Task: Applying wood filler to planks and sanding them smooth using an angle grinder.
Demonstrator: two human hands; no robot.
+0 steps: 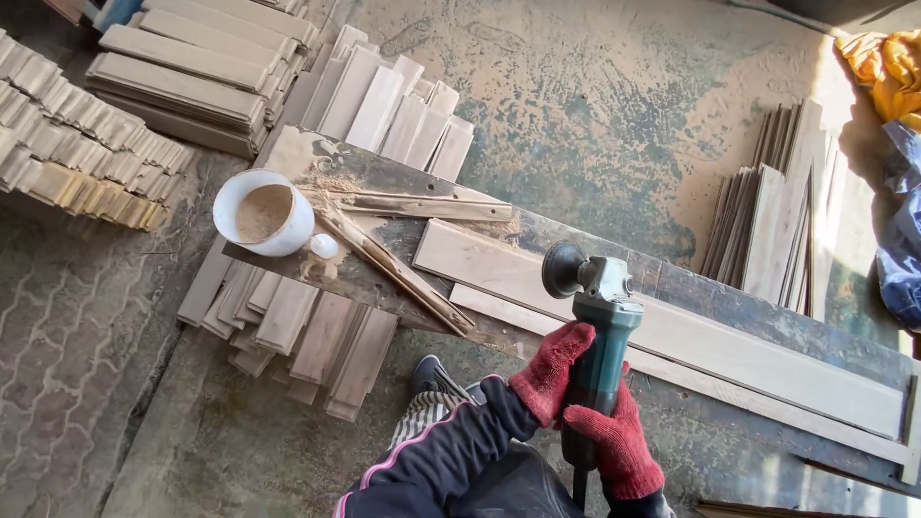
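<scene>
Head view: sawdust (263, 211) in white bowl (230, 223)

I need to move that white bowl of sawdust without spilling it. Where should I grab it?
Take the white bowl by its outer wall with both hands, coming from its left, overhanging side. It sits upright and open-topped at the workbench end, so keep it level.

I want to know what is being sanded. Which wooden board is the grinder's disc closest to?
The long pale board lying flat on the dark workbench, right under the green grinder. The other boards sit in stacks on the floor, away from the tool.
</scene>
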